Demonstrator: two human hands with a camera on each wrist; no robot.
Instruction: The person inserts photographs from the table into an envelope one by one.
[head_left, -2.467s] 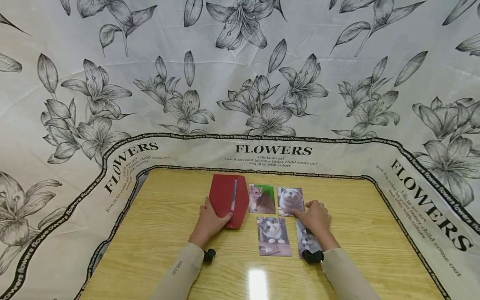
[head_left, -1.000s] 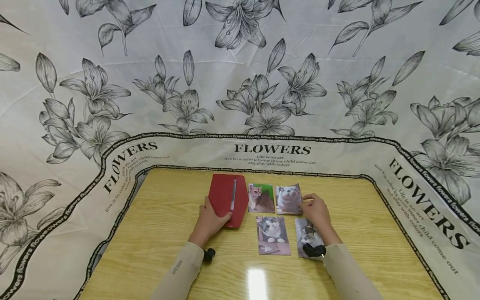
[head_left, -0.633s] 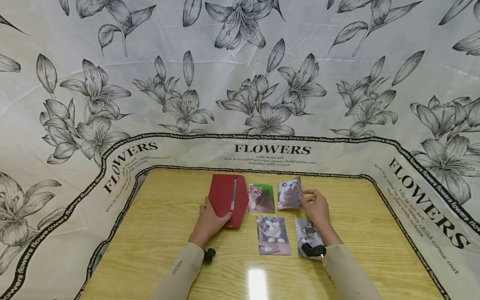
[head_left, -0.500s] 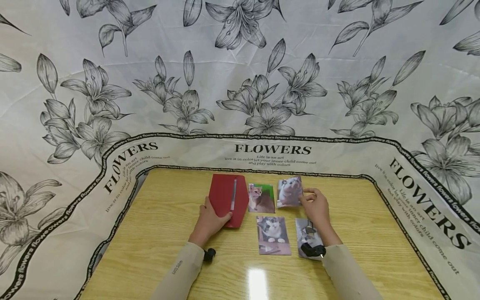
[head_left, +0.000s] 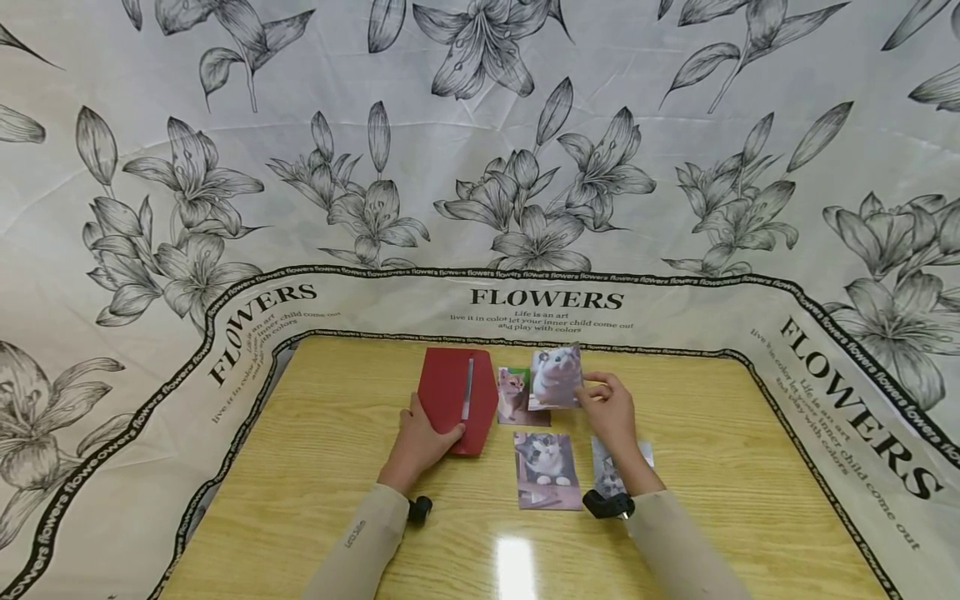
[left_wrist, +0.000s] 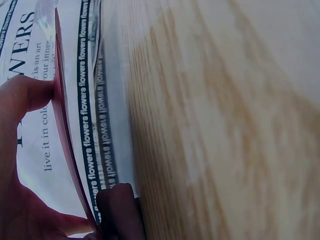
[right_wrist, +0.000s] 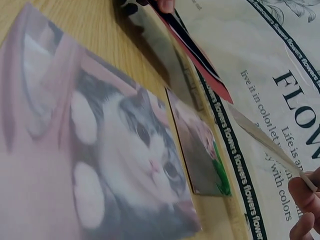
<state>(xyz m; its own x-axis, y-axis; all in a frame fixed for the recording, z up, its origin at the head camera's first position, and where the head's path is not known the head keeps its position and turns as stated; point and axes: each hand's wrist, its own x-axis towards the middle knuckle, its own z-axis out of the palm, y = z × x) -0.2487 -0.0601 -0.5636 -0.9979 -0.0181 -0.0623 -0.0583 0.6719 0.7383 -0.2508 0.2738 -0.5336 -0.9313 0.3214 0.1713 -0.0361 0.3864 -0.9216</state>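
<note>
My left hand [head_left: 422, 442] grips the lower left part of a red envelope [head_left: 444, 383], thumb on its face; a pale slit shows in the envelope's front. In the left wrist view, the envelope [left_wrist: 65, 122] appears edge-on between thumb and fingers. My right hand [head_left: 611, 417] pinches the right edge of a hamster photo card [head_left: 555, 375], held up and overlapping an orange cat photo card [head_left: 513, 408]. Seen from the right wrist, the hamster card [right_wrist: 265, 137] is nearly edge-on, its tip close to the envelope [right_wrist: 200, 62].
A grey-and-white cat photo card [head_left: 546, 467] lies on the wooden table [head_left: 330, 433] below the orange cat card. To its right, another cat photo card [head_left: 606, 477] is partly covered by my right wrist. A flower-printed cloth [head_left: 540, 242] rises behind the table.
The right hand has lifted the hamster card off the table and carried it left toward the envelope, over the orange cat card. The left hand and envelope have stayed put.
</note>
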